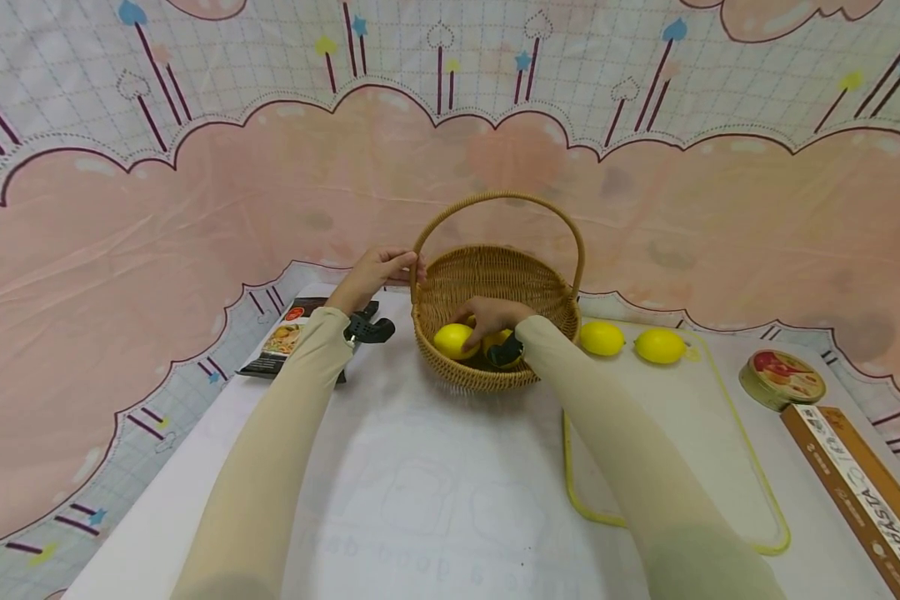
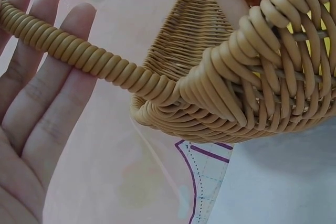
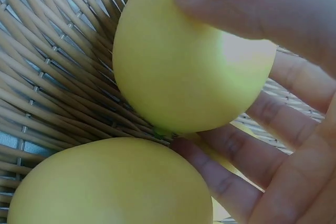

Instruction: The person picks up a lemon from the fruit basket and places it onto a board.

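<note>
A wicker basket (image 1: 487, 379) with a tall arched handle stands at the back middle of the table. My left hand (image 1: 378, 275) is at the left foot of the handle (image 2: 86, 56), its fingers straight and resting against the wrapped cane. Inside the basket, my right hand (image 1: 491, 315) grips a yellow lemon (image 3: 178, 61), thumb over the top and fingers along the side. A second lemon (image 3: 110, 187) lies close beside it in the basket, partly hidden by my wrist in the head view.
Two more lemons, one nearer (image 1: 602, 339) and one farther right (image 1: 660, 346), sit on a yellow-rimmed cutting board (image 1: 675, 450). Farther right are a round tin (image 1: 782, 379) and a long pasta box (image 1: 862, 500). A black food packet (image 1: 281, 337) lies left. Patterned cloth hangs behind.
</note>
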A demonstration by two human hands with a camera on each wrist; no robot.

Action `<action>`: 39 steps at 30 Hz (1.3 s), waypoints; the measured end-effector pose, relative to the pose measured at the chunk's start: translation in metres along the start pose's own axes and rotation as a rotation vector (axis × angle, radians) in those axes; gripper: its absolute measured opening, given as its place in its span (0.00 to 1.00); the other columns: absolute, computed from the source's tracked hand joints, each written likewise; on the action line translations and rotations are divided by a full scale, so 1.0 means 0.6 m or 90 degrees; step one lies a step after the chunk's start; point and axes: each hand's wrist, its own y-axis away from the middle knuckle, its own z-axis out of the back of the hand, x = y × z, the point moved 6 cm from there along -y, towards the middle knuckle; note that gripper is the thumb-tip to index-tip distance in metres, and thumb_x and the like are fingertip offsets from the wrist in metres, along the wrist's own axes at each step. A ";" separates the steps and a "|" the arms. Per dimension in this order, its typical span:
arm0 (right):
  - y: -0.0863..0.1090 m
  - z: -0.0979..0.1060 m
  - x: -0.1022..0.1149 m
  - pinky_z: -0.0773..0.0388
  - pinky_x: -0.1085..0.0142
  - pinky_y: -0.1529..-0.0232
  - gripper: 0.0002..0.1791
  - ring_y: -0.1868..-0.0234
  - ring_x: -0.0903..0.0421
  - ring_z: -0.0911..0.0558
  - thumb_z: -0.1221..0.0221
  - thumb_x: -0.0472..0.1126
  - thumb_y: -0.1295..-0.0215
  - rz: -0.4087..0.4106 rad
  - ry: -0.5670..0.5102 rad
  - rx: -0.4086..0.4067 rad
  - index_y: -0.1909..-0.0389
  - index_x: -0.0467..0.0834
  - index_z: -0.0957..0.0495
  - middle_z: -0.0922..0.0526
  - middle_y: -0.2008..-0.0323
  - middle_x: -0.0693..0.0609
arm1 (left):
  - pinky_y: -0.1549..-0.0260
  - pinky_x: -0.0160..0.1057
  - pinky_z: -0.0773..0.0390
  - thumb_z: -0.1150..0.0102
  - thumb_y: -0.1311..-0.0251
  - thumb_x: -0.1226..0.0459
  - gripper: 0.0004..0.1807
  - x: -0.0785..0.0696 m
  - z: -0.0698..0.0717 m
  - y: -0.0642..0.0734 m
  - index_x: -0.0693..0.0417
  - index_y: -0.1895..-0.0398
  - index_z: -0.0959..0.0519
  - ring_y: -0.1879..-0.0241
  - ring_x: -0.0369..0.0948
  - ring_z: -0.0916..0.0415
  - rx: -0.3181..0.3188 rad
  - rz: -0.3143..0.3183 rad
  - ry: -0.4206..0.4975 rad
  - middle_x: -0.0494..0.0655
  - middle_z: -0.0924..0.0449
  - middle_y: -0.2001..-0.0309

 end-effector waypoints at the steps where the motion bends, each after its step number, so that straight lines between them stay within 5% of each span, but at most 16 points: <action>1: 0.001 0.001 0.001 0.25 0.58 0.43 0.29 0.41 0.47 0.26 0.33 0.37 0.46 0.004 0.000 -0.001 0.41 0.39 0.27 0.26 0.41 0.43 | 0.52 0.42 0.19 0.55 0.30 0.59 0.20 0.000 0.000 0.000 0.72 0.56 0.25 0.63 0.38 0.18 0.003 -0.001 -0.002 0.39 0.18 0.69; 11: 0.003 -0.004 0.006 0.22 0.62 0.48 0.28 0.47 0.48 0.22 0.35 0.34 0.44 0.036 -0.016 0.034 0.41 0.37 0.28 0.25 0.42 0.41 | 0.48 0.47 0.21 0.55 0.30 0.58 0.19 -0.004 0.001 -0.001 0.68 0.58 0.23 0.61 0.42 0.18 0.009 -0.003 -0.006 0.39 0.18 0.68; 20: 0.007 -0.011 -0.003 0.24 0.60 0.44 0.30 0.44 0.49 0.23 0.34 0.34 0.45 -0.004 -0.052 0.048 0.40 0.39 0.29 0.24 0.42 0.42 | 0.49 0.45 0.20 0.55 0.30 0.58 0.22 -0.003 -0.004 0.003 0.75 0.53 0.27 0.63 0.39 0.18 0.003 0.000 -0.014 0.38 0.18 0.69; 31: 0.008 0.001 -0.003 0.25 0.58 0.42 0.30 0.40 0.44 0.26 0.33 0.35 0.47 0.011 -0.085 -0.006 0.41 0.39 0.28 0.26 0.40 0.42 | 0.55 0.37 0.18 0.56 0.30 0.58 0.24 -0.004 -0.004 0.002 0.78 0.52 0.29 0.65 0.36 0.19 0.009 -0.008 -0.012 0.37 0.18 0.70; 39: 0.009 0.009 -0.002 0.26 0.57 0.42 0.30 0.39 0.44 0.29 0.34 0.33 0.46 0.004 -0.109 -0.048 0.40 0.39 0.29 0.30 0.38 0.41 | 0.52 0.41 0.19 0.55 0.30 0.58 0.23 -0.003 -0.002 0.002 0.77 0.53 0.28 0.65 0.35 0.19 0.002 -0.001 -0.010 0.39 0.18 0.69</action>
